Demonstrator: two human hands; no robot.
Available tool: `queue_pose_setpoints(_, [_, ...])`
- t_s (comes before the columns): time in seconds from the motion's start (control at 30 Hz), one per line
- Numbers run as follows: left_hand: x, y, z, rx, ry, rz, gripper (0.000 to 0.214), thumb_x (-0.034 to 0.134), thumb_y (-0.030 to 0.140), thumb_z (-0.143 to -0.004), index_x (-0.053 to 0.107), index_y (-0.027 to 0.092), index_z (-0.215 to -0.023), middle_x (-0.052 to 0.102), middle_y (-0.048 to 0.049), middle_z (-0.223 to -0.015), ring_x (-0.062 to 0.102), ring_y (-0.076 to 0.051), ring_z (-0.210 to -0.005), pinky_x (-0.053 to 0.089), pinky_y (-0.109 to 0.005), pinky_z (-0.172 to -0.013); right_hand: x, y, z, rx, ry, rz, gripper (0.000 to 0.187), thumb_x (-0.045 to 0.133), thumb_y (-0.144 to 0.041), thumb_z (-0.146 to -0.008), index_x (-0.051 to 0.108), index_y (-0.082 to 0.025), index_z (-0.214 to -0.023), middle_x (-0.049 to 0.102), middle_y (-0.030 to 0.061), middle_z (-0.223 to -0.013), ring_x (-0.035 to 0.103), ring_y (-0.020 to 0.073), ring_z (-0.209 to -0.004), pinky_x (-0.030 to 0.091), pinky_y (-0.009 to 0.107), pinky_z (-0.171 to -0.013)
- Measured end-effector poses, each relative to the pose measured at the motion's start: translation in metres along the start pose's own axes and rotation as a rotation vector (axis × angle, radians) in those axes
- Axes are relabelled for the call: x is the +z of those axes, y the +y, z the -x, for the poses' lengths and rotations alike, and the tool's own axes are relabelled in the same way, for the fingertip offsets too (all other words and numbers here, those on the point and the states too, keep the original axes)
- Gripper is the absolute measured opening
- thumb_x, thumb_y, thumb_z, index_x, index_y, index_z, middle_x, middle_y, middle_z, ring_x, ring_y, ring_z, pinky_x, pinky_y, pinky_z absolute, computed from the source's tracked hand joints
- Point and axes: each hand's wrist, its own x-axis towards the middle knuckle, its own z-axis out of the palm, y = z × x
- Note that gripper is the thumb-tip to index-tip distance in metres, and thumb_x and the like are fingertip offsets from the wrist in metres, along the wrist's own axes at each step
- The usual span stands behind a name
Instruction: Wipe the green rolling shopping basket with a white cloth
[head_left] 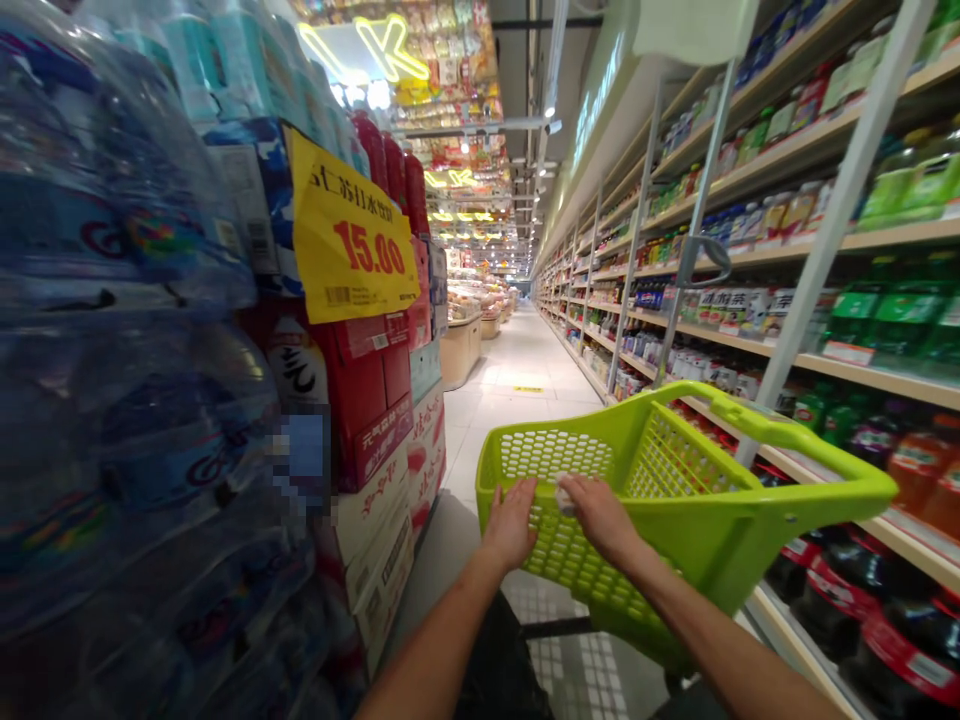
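A lime-green plastic shopping basket (697,500) on a cart frame stands tilted in front of me in a shop aisle. My left hand (511,520) grips the basket's near rim with its fingers curled over the edge. Beside it, my right hand (596,512) also rests on the rim, its fingers closed round a small pale thing (564,492) I cannot make out. The basket's inside looks bare of goods where it shows.
Wrapped packs of water bottles (127,350) and red cartons (375,400) are stacked close on my left, with a yellow price sign (349,235) reading 15.00. Shelves of drink bottles (862,330) line the right. The tiled aisle floor (517,375) runs ahead.
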Motion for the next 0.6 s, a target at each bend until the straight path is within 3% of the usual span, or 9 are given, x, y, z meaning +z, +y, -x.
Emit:
queue_pose_setpoints(0.13, [0.004, 0.008, -0.003, -0.045, 0.001, -0.091, 0.072, 0.046, 0.022, -0.067, 0.024, 0.018, -0.135, 0.025, -0.0061, -0.144, 0.015, -0.022, -0.134, 0.009, -0.048, -0.108, 0.005, 0.015, 0.015, 0.086, 0.138, 0.122, 0.042, 0.036, -0.004, -0.078, 0.054, -0.015, -0.114, 0.053, 0.0135, -0.123, 0.046, 0.0227, -0.115, 0.033, 0.042, -0.096])
queue_pose_setpoints(0.23, [0.005, 0.011, -0.005, -0.059, 0.002, -0.137, 0.071, 0.046, 0.02, -0.068, 0.024, 0.019, -0.135, 0.027, -0.0063, -0.143, 0.016, -0.021, -0.133, 0.011, -0.047, -0.108, 0.003, 0.02, 0.02, 0.018, 0.072, 0.145, 0.041, 0.034, -0.004, -0.08, 0.054, -0.015, -0.115, 0.054, 0.0121, -0.122, 0.047, 0.0201, -0.114, 0.034, 0.038, -0.095])
queue_pose_setpoints(0.3, [0.006, 0.011, -0.007, -0.053, 0.0, -0.167, 0.071, 0.045, 0.017, -0.067, 0.023, 0.019, -0.135, 0.027, -0.0061, -0.143, 0.017, -0.02, -0.133, 0.012, -0.045, -0.108, -0.007, 0.036, 0.024, 0.005, 0.023, 0.174, 0.042, 0.034, -0.005, -0.081, 0.053, -0.016, -0.117, 0.055, 0.0111, -0.121, 0.048, 0.0195, -0.113, 0.034, 0.038, -0.095])
queue_pose_setpoints(0.43, [0.008, 0.011, -0.009, -0.055, 0.015, -0.208, 0.074, 0.044, 0.014, -0.065, 0.024, 0.02, -0.136, 0.028, -0.0062, -0.143, 0.018, -0.02, -0.133, 0.014, -0.044, -0.108, -0.054, 0.112, 0.055, 0.115, 0.041, 0.289, 0.041, 0.035, -0.007, -0.081, 0.054, -0.019, -0.115, 0.055, 0.0095, -0.121, 0.046, 0.0203, -0.114, 0.031, 0.041, -0.097])
queue_pose_setpoints(0.53, [0.009, 0.014, -0.009, -0.056, 0.041, -0.212, 0.073, 0.043, 0.013, -0.064, 0.026, 0.02, -0.135, 0.029, -0.0062, -0.143, 0.02, -0.02, -0.132, 0.015, -0.044, -0.107, -0.099, 0.175, 0.085, 0.285, 0.123, 0.387, 0.039, 0.034, -0.01, -0.082, 0.055, -0.016, -0.114, 0.053, 0.0117, -0.122, 0.043, 0.0227, -0.116, 0.031, 0.042, -0.095])
queue_pose_setpoints(0.6, [0.01, 0.018, -0.009, -0.056, 0.049, -0.214, 0.072, 0.043, 0.013, -0.065, 0.027, 0.019, -0.135, 0.029, -0.006, -0.143, 0.021, -0.02, -0.132, 0.015, -0.044, -0.107, -0.116, 0.196, 0.098, 0.431, 0.211, 0.44, 0.038, 0.032, -0.011, -0.082, 0.056, -0.012, -0.112, 0.054, 0.0147, -0.12, 0.044, 0.0255, -0.114, 0.034, 0.044, -0.092])
